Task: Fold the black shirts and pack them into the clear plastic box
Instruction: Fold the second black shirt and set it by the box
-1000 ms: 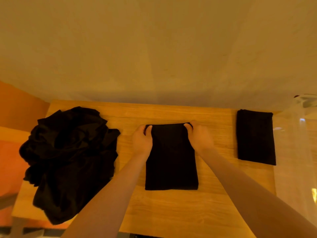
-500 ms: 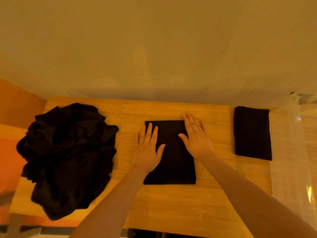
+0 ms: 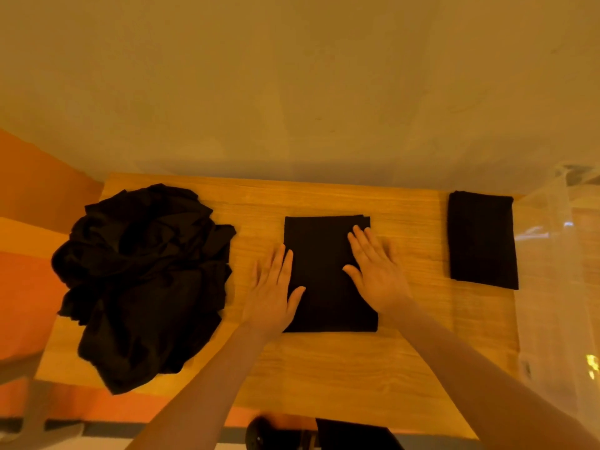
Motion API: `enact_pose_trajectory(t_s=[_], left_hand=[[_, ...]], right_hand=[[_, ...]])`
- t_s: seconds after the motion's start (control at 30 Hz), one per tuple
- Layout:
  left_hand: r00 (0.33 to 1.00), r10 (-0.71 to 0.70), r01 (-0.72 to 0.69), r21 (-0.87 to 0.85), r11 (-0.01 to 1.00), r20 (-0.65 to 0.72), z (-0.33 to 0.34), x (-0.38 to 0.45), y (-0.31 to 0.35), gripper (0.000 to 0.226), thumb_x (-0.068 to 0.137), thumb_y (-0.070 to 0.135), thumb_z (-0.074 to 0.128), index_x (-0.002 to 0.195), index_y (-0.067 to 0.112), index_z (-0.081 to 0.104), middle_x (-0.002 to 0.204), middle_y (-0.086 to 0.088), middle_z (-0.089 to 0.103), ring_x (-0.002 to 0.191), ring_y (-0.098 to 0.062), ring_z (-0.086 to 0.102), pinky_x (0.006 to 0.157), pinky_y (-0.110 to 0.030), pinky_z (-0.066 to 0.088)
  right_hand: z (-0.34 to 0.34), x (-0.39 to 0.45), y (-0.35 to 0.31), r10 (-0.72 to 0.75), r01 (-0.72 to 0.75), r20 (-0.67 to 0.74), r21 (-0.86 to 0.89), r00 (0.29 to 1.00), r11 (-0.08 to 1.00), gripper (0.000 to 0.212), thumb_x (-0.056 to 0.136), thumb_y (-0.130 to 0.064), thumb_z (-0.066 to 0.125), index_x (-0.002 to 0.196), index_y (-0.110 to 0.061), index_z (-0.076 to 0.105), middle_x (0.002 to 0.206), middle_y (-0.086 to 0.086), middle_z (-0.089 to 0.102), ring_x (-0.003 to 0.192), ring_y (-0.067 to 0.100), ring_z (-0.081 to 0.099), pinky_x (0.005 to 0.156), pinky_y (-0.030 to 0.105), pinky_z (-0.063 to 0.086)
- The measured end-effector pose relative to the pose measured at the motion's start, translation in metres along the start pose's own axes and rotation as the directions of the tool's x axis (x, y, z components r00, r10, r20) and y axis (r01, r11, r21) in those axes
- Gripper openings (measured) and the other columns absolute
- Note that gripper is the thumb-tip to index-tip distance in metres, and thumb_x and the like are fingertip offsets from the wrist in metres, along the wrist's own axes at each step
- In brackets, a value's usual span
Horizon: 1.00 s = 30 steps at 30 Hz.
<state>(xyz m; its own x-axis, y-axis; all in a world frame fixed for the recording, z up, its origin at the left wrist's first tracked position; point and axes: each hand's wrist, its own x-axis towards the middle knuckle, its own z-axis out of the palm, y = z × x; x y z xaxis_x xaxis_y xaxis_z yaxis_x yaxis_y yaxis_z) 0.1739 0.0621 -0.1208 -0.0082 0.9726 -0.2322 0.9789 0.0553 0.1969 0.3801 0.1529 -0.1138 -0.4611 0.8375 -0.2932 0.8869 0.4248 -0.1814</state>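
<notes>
The folded shirt (image 3: pixel 328 274) is being pressed flat between the left hand (image 3: pixel 271 292) and right hand (image 3: pixel 376 271), fingers straight, nothing gripped.

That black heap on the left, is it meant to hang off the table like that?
The heap of unfolded shirts droops over the wooden table's left and near edges. Nothing else stands out.

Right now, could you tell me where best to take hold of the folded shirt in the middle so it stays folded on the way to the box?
Probably take the middle shirt by its two long side edges, one hand from each side, fingers slid underneath. It lies flat as a neat rectangle, and the left hand and right hand already rest open at those edges.
</notes>
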Motion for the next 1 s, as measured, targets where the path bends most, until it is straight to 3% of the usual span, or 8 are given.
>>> enact_pose_trajectory(t_s=[0.1, 0.3, 0.43, 0.57, 0.63, 0.8, 0.9, 1.0], left_hand=[[0.997, 0.047, -0.046, 0.011, 0.999, -0.063, -0.014, -0.013, -0.007, 0.064, 0.096, 0.048, 0.013, 0.147, 0.012, 0.003, 0.156, -0.010, 0.008, 0.144, -0.021, 0.003, 0.117, -0.036, 0.006], [0.870, 0.489, -0.494, 0.139, 0.859, 0.066, -0.005, -0.055, 0.006, 0.061, 0.091, 0.047, 0.031, 0.142, 0.012, 0.028, 0.149, -0.005, 0.027, 0.139, -0.021, 0.018, 0.112, -0.040, 0.016], [0.918, 0.350, -0.385, 0.205, 0.900, 0.186, 0.006, -0.064, 0.002, 0.065, 0.087, 0.052, 0.029, 0.140, 0.013, 0.030, 0.144, -0.005, 0.042, 0.137, -0.020, 0.026, 0.109, -0.042, 0.030], [0.923, 0.352, -0.380, 0.217, 0.899, 0.158, -0.002, -0.065, 0.005, 0.061, 0.089, 0.047, 0.028, 0.138, 0.012, 0.032, 0.142, -0.006, 0.044, 0.134, -0.020, 0.031, 0.105, -0.046, 0.029], [0.940, 0.320, -0.338, 0.202, 0.919, 0.115, -0.009, -0.062, 0.013, 0.060, 0.090, 0.045, 0.026, 0.139, 0.010, 0.027, 0.146, -0.007, 0.036, 0.136, -0.021, 0.025, 0.108, -0.045, 0.024], [0.939, 0.254, -0.290, 0.136, 0.947, 0.231, 0.002, -0.066, 0.017, 0.065, 0.097, 0.050, 0.019, 0.138, 0.018, -0.020, 0.146, -0.001, -0.028, 0.137, -0.017, -0.025, 0.117, -0.041, -0.007], [0.944, 0.251, -0.285, 0.146, 0.947, 0.215, 0.007, -0.070, 0.006, 0.066, 0.088, 0.055, 0.003, 0.140, 0.018, -0.016, 0.148, -0.003, -0.022, 0.138, -0.021, -0.021, 0.117, -0.045, -0.001], [0.941, 0.277, -0.310, 0.160, 0.937, 0.195, 0.002, -0.063, 0.003, 0.073, 0.083, 0.057, -0.004, 0.144, 0.016, -0.004, 0.151, -0.001, -0.011, 0.138, -0.019, -0.017, 0.115, -0.040, -0.007]], right_hand=[[-0.006, -0.011, 0.010, 0.051, -0.050, -0.035, 0.029, 0.998, 0.998, 0.081, 0.076, -0.068, -0.020, 0.141, -0.021, -0.011, 0.148, -0.007, -0.018, 0.138, 0.010, -0.019, 0.112, 0.037, -0.014], [0.004, -0.067, -0.004, -0.299, 0.299, 0.021, -0.133, 0.954, 0.945, 0.066, 0.092, -0.060, 0.013, 0.141, -0.018, 0.028, 0.145, -0.002, 0.032, 0.136, 0.013, 0.025, 0.113, 0.035, 0.008], [0.031, -0.093, -0.004, -0.193, 0.215, 0.149, -0.152, 0.970, 0.965, 0.064, 0.093, -0.058, 0.003, 0.140, -0.020, 0.023, 0.143, -0.003, 0.040, 0.135, 0.013, 0.029, 0.113, 0.036, 0.002], [0.027, -0.098, -0.011, -0.108, 0.122, 0.090, -0.166, 0.990, 0.979, 0.064, 0.095, -0.052, -0.001, 0.140, -0.017, 0.027, 0.144, 0.001, 0.031, 0.137, 0.013, 0.019, 0.113, 0.037, 0.000], [0.025, -0.097, -0.025, -0.101, 0.108, 0.048, -0.158, 0.994, 0.982, 0.064, 0.095, -0.052, 0.000, 0.139, -0.015, 0.030, 0.144, 0.002, 0.030, 0.137, 0.017, 0.025, 0.112, 0.038, 0.003], [0.036, -0.103, -0.032, -0.093, 0.099, 0.041, -0.154, 0.995, 0.983, 0.059, 0.091, -0.049, 0.025, 0.139, -0.015, 0.029, 0.144, 0.002, 0.041, 0.134, 0.016, 0.030, 0.111, 0.037, 0.005], [0.036, -0.106, -0.019, -0.058, 0.062, 0.031, -0.146, 0.998, 0.987, 0.059, 0.089, -0.046, 0.026, 0.140, -0.018, 0.023, 0.146, 0.002, 0.036, 0.136, 0.018, 0.025, 0.111, 0.037, 0.002], [0.028, -0.101, -0.014, -0.121, 0.132, 0.080, -0.146, 0.989, 0.980, 0.067, 0.084, -0.056, 0.005, 0.142, -0.021, 0.006, 0.150, -0.003, 0.003, 0.140, 0.017, -0.002, 0.108, 0.030, -0.020]])
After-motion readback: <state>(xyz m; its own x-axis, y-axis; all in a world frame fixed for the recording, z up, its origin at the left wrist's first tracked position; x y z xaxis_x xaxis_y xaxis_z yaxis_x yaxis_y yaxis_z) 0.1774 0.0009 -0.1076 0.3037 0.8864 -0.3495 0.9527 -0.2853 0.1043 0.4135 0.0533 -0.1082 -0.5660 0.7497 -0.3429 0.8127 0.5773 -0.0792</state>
